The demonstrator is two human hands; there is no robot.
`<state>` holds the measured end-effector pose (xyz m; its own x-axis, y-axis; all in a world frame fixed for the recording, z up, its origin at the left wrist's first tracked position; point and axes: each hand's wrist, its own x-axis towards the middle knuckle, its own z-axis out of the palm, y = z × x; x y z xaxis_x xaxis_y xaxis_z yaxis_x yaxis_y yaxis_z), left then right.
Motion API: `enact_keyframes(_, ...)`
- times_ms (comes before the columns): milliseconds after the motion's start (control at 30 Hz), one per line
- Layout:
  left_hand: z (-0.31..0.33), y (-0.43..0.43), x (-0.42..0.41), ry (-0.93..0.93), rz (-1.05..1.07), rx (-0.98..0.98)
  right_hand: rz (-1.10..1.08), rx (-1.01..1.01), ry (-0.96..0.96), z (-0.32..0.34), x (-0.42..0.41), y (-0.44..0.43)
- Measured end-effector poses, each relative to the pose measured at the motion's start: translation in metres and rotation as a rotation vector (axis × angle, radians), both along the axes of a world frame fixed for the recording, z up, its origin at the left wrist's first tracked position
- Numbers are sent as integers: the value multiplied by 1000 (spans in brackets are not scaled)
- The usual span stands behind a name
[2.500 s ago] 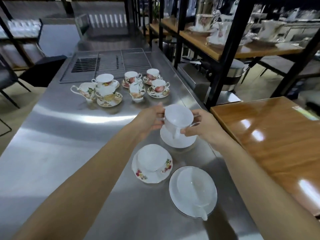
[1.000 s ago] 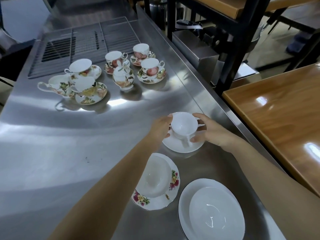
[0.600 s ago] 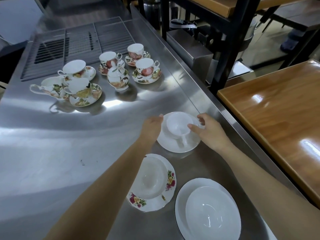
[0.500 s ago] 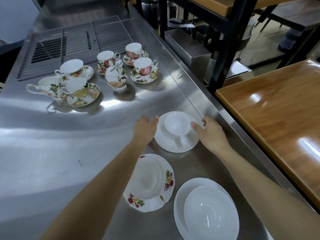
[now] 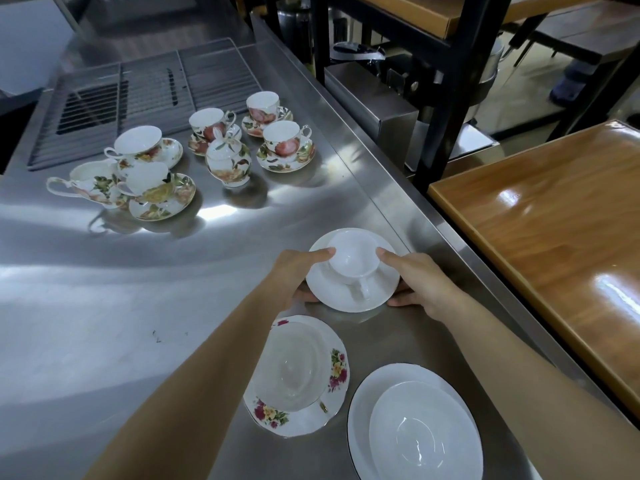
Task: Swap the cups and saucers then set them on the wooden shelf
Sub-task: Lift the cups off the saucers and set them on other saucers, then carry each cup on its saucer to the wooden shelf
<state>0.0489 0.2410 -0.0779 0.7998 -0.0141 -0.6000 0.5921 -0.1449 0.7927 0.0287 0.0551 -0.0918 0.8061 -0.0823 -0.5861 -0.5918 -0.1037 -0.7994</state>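
Observation:
A plain white cup [image 5: 352, 260] stands on a plain white saucer [image 5: 381, 296] on the steel counter. My left hand [image 5: 297, 271] grips the saucer's left rim, thumb on top near the cup. My right hand [image 5: 417, 278] grips its right rim the same way. Nearer to me, a white cup [image 5: 291, 367] sits on a flower-patterned saucer [image 5: 335, 372]. A wide white cup [image 5: 419, 431] rests on a large white saucer [image 5: 360, 410] at the bottom right. The wooden shelf [image 5: 429, 15] with a black frame stands at the upper right.
Several flowered cups on saucers [image 5: 286, 144], a sugar pot [image 5: 228, 161] and a creamer [image 5: 90, 180] stand at the counter's far left. A wire rack [image 5: 152, 95] lies behind them. A glossy wooden table [image 5: 554, 216] borders the counter on the right.
The cup came down onto the white saucer and both hands let go of it. My hands then slid to the saucer's two rims and closed on them.

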Motion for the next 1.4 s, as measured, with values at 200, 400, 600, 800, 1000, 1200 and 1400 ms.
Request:
enact_keyframes(200, 6, 8, -3, -44, -4, 9, -5, -13, -49, 7, -6, 6)
enact_keyframes(400, 33, 19, -10, -124, 5, -32, -10, -44, -149, 34, -10, 14)
enact_keyframes(600, 67, 11, -20, -179, 13, -78, -75, -70, -183, 64, -23, 8)
enact_keyframes(800, 89, -19, -31, -233, -39, -129, -180, -112, -249, 98, -49, -17)
enact_keyframes(1000, 105, -69, -34, -242, -154, -153, -329, -84, -277, 123, -82, -60)
enact_keyframes(1200, 106, -122, -27, -211, -281, -152, -501, -91, -263, 125, -104, -94)
enact_keyframes(1400, 101, -171, -21, -160, -418, -138, -660, -72, -174, 117, -121, -122)
